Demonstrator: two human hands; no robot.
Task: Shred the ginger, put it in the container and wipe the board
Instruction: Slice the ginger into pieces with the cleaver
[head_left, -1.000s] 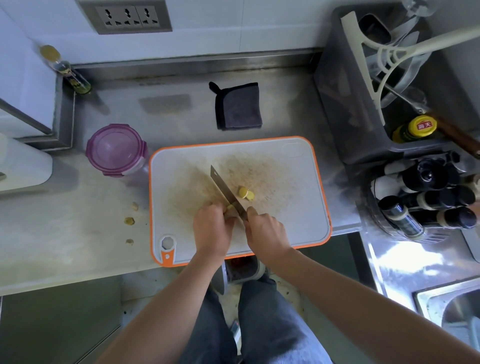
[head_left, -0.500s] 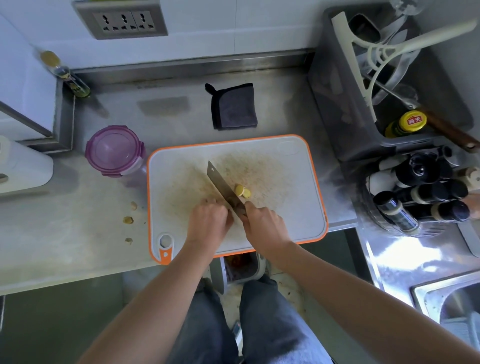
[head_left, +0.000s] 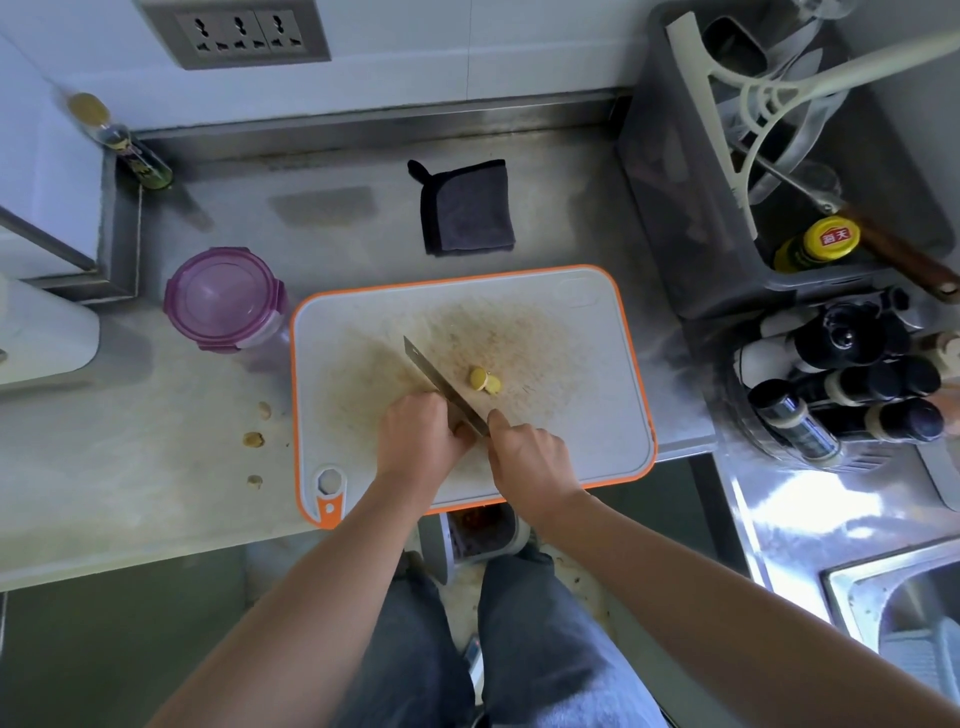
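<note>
On the counter (head_left: 130, 441) sat the lidded container (head_left: 224, 301); on the board (head_left: 571, 415) our left hand (head_left: 418, 441), fingers curled, pinned ginger we couldn't see, beside our right hand (head_left: 530, 457) clamped around the knife (head_left: 441, 387). Cut slices (head_left: 485, 379) looked small, firm, slippery: pinch low.

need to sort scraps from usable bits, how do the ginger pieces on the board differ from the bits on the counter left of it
The ginger slices are bright yellow with flat cut faces; the counter bits are duller, tan-brown and irregular. The slices touch each other beside the knife on the cutting board; the three counter bits lie apart in a loose line. Both sets are small and loose, with neither hand touching them.
</note>
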